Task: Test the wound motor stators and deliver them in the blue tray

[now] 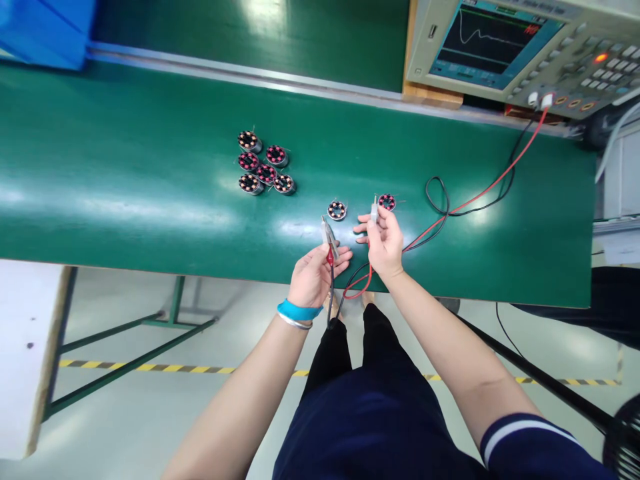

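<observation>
My left hand (315, 270) grips a metal test clip (329, 239) with a red collar and a black lead. My right hand (383, 241) pinches a second pale clip (374, 210) on a red lead. Both hands hover over the near edge of the green table (125, 200). Just beyond them lie two small round wound coils, one (337, 211) between the clips and one (387, 202) by my right fingertips. Neither clip touches a coil.
Several more coils (263, 163) sit clustered farther left. Red and black leads (450, 210) run right to an oscilloscope (520, 50) at the back right. A blue bin (45, 30) stands at the back left. My legs and the floor show below.
</observation>
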